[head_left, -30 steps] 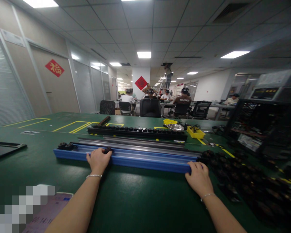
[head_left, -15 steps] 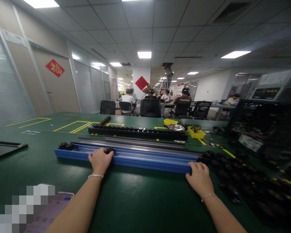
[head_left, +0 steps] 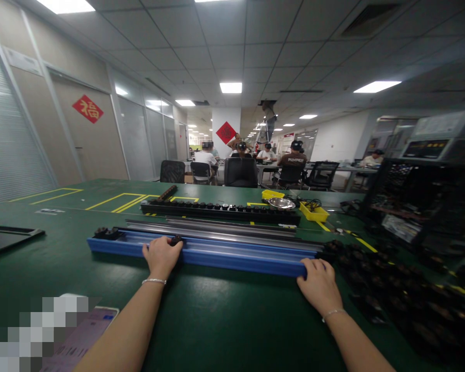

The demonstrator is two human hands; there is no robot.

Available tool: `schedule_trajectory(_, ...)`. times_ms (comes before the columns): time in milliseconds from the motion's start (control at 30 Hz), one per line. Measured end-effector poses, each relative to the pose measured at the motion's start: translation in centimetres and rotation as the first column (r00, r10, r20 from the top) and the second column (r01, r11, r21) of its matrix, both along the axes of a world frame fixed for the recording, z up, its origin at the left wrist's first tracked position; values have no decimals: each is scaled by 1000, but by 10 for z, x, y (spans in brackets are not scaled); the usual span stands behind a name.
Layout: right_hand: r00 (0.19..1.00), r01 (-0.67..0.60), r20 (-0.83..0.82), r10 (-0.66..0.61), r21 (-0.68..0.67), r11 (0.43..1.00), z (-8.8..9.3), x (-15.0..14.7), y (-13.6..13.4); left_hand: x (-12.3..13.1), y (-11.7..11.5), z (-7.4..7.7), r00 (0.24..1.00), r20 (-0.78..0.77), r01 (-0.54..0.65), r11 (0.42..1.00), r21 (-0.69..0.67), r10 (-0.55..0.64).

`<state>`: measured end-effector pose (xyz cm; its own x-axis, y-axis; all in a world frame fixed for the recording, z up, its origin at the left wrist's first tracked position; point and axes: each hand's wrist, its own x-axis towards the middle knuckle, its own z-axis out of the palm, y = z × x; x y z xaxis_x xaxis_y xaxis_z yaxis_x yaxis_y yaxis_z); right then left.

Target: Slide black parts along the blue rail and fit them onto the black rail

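Observation:
A long blue channel [head_left: 232,260] lies across the green table in front of me. My left hand [head_left: 160,254] reaches over its near wall, fingers closed on a small black part [head_left: 176,240] inside the channel; the part's details are too small to make out. More black parts [head_left: 107,233] sit at the channel's left end. My right hand [head_left: 320,281] grips the channel's right end, its fingers bent over the near edge. Right behind the blue channel lie grey, transparent-looking strips [head_left: 232,231].
Farther back stands a black rail [head_left: 217,208] with several parts in a row. Yellow trays [head_left: 313,212] and a metal dish [head_left: 281,203] stand behind to the right. A heap of black parts [head_left: 406,294] covers the right side. A phone [head_left: 81,330] lies front left. People [head_left: 292,155] sit at far desks.
My left hand has shifted very slightly to the right along the channel, together with the black part. My right hand stays at the right end.

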<state>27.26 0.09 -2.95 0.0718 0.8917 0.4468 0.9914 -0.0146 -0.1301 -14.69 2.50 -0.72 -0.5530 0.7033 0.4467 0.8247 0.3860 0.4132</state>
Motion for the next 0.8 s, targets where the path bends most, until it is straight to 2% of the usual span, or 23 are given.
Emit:
schedule_trajectory(567, 1000, 10, 7, -11, 27, 1000, -2, 0, 1, 5, -2, 2, 1000, -21, 5, 1000, 14, -5)
schedule_trajectory(800, 999, 14, 42, -13, -4, 1000, -6, 2, 6, 18, -4, 3, 1000, 0, 17, 999, 39, -17)
